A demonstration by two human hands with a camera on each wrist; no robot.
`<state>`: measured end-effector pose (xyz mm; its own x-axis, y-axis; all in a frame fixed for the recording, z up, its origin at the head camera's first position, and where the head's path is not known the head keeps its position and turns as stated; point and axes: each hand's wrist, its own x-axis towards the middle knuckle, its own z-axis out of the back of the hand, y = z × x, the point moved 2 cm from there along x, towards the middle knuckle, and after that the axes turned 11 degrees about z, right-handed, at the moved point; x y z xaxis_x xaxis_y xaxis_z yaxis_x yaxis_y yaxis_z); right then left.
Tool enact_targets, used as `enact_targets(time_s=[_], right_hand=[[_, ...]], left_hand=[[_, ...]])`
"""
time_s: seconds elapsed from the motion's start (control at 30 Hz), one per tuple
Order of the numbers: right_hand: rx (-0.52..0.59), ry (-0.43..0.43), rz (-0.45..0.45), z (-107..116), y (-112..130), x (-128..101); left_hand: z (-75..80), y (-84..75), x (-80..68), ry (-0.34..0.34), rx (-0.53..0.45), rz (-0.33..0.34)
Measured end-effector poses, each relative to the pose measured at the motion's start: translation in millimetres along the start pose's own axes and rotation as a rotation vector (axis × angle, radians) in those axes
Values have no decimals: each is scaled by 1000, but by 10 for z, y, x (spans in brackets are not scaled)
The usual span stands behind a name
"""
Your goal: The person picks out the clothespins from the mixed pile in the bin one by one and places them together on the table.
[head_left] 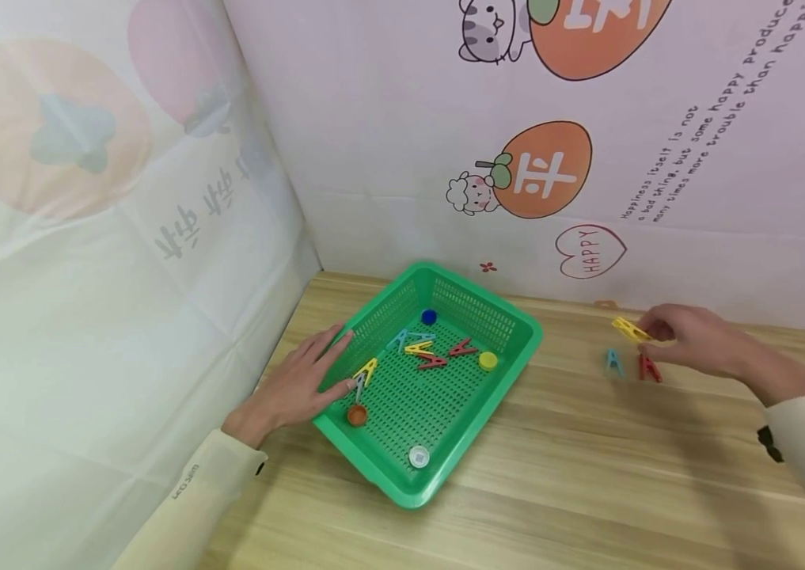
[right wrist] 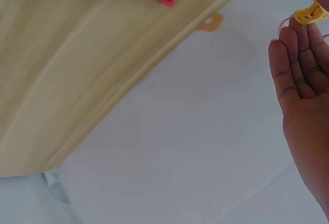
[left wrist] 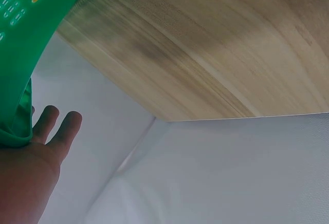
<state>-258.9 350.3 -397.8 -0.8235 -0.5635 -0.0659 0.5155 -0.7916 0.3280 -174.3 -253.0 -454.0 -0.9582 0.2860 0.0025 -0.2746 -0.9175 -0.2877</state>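
Left hand (head_left: pixel 294 385): we laid straight, spread fingers on the green basket (head_left: pixel 509 366) rim, near the tabletop (head_left: pixel 587 475) edge
Right hand (head_left: pixel 694 339): our fingers pinched a yellow clip (head_left: pixel 630 328); bare tabletop lay between it and the basket

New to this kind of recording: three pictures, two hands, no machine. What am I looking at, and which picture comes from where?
No machine here: a person works with bare hands. The wide picture comes from a head-worn camera; the other two come from cameras on each wrist. On the light wooden table stands a green perforated plastic basket holding small coloured clothes pegs and bottle caps. The left hand rests with straight fingers against the basket's near-left rim. The right hand pinches a yellow plastic peg, also seen at the fingertips in the right wrist view. A teal peg and a red peg lie on the table beside it.
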Motion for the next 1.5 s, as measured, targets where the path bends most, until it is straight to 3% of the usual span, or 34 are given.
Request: enact_targets(time_s=[0.5,0.77,1.07,1.5], right_hand=[[55,-32,-79,-239,-638,-487],[30,-35,-138,-379,-923,-624],[92,-14,-223,-563,-1099,-697],[87,4,-283,-755,-1210,-742]], left_hand=[[0,-7,-3,-13,-10,-9],[8,-20,-7,-13,-12,-8],[13,-23,-7,-22,-10,-15],[16,-17,-5,-3,-19,-2]])
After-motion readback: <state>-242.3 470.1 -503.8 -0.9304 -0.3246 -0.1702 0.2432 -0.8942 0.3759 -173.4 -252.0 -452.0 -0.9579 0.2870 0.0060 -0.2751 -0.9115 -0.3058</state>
